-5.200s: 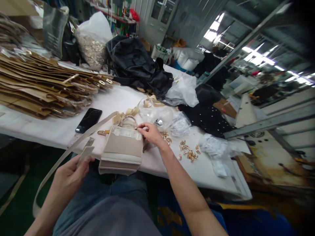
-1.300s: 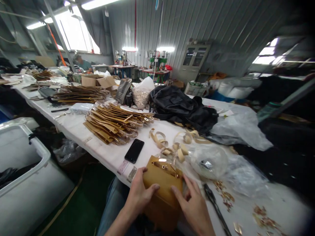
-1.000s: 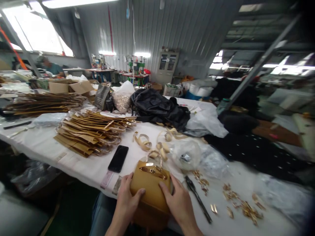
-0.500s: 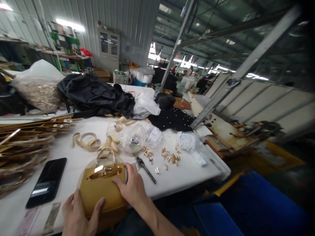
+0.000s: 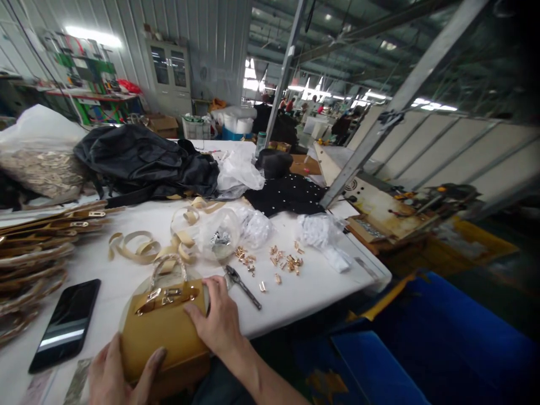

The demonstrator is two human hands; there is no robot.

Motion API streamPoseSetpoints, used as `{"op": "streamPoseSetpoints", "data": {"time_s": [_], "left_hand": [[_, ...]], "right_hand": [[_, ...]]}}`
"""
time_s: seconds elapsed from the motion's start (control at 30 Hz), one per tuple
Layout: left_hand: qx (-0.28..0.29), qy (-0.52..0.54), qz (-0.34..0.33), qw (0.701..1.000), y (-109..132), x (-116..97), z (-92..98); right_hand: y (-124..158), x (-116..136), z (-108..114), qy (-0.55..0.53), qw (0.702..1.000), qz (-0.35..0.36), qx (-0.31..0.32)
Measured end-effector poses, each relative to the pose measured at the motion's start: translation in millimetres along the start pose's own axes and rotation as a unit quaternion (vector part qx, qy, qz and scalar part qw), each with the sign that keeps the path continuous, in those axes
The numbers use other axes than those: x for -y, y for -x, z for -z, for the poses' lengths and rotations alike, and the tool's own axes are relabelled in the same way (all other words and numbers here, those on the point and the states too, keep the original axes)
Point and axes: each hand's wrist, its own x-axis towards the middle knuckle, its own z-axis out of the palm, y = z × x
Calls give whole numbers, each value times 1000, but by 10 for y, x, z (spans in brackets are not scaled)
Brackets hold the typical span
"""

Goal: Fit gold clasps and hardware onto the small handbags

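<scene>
A mustard-yellow handbag with a braided handle and gold-coloured hardware lies at the table's near edge. My left hand grips its lower left side, the thumb on the front face. At the upper right side of the bag, my right hand is closed around the edge, thumb on the front. A dark metal hand tool rests just right of that hand. Beyond it are scattered small gold metal fittings and a clear plastic bag with silver pieces inside.
To the left lie a black phone and a stack of yellow-brown bag parts. A tan strap curls behind the handbag. Further back are a black bag and a slanting metal post. Blue bins stand at the right.
The whole view has shifted, so the table things appear further left. Both hands keep their hold on the handbag, whose position on the table looks much the same.
</scene>
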Motion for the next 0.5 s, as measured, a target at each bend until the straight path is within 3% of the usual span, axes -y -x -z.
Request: {"op": "streamPoseSetpoints", "data": {"time_s": [0.23, 0.37, 0.5], "left_hand": [[-54, 39, -19, 998, 171, 39, 145], [-47, 100, 27, 993, 301, 7, 246], [-29, 139, 61, 988, 317, -30, 388]], "right_hand": [[129, -90, -96, -71, 994, 60, -60], [216, -61, -166, -70, 984, 139, -86], [169, -196, -307, -31, 956, 293, -9]]}}
